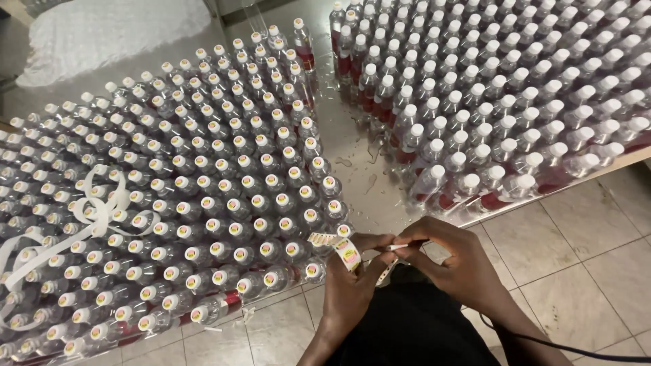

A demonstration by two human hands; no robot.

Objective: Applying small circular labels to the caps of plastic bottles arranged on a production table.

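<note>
Between both hands (407, 268), sticker strip (347, 252).

Shiny metal table (352, 179) is crowded with two blocks of clear, white-capped plastic bottles (224, 203); loose white backing strip (88, 217) is draped over them.

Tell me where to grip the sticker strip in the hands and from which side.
Grip the sticker strip by its bare edges near the loose end, probably from above and the side. It curls between the left hand and right hand, round stickers facing up, so pinching the edges likely keeps fingers off them. The free tail hangs toward the bottles.
</note>
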